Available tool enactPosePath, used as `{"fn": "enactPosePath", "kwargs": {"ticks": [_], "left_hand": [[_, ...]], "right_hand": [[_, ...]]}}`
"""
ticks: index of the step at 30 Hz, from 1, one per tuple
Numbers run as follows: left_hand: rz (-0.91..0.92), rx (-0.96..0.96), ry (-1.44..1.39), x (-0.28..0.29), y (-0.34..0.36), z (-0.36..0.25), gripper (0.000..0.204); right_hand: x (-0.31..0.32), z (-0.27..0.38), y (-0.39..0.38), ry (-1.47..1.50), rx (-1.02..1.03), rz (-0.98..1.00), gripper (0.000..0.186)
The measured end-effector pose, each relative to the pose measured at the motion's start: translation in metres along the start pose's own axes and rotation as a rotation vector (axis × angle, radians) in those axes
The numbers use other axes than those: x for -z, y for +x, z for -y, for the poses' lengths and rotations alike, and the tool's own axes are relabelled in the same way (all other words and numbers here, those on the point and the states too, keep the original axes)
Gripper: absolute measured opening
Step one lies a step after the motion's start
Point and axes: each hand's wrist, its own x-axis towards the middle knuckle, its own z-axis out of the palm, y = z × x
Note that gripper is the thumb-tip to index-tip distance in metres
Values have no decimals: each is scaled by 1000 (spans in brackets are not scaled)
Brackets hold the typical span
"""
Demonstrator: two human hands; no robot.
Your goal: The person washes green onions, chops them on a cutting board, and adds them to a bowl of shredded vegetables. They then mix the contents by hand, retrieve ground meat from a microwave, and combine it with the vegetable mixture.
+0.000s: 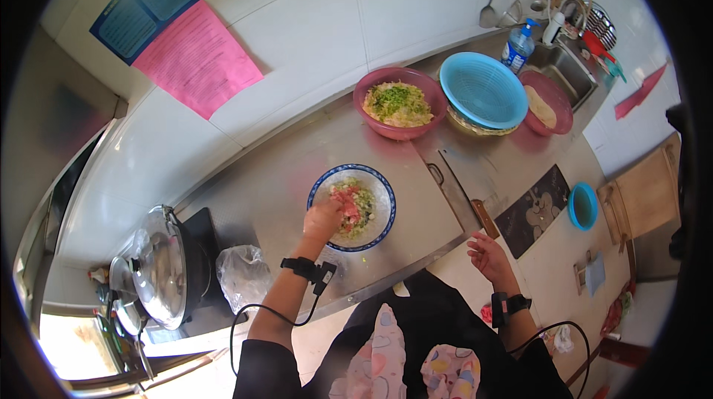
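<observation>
My left hand (323, 222) reaches into a white bowl with a blue patterned rim (387, 187), its curled fingers among pink minced filling (346, 197) and chopped pale-green bits (359, 222). What the fingertips hold is hidden. The bowl rests on the steel counter (282, 169). My right hand (486, 254) hangs in the air at the counter's front edge, fingers apart and slightly bent, empty. Just above it lies a knife with a wooden handle (483, 217).
At the back are a pink bowl of shredded food (399, 120), a blue colander (483, 83), a pink bowl (553, 113), a soap bottle (518, 50) and a sink (566, 79). Right are a dark mat (531, 213) and blue bowl (583, 206); left, a lidded pot (160, 273) and plastic bag (243, 276).
</observation>
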Motion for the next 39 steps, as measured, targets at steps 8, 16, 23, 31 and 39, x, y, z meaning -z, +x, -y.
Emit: {"fn": "enactPosePath", "kwargs": {"ticks": [8, 16, 23, 31, 39], "left_hand": [[-68, -17, -104, 33, 6, 7, 30], [322, 68, 263, 26, -4, -8, 20], [87, 123, -60, 29, -1, 4, 20], [174, 65, 162, 16, 6, -18, 17], [185, 162, 10, 24, -1, -22, 20]], "right_hand": [[6, -33, -36, 69, 26, -143, 26], [11, -62, -53, 119, 40, -155, 25], [11, -56, -47, 77, 35, -162, 25], [18, -46, -35, 74, 8, -116, 25], [27, -35, -17, 54, -17, -99, 23]]}}
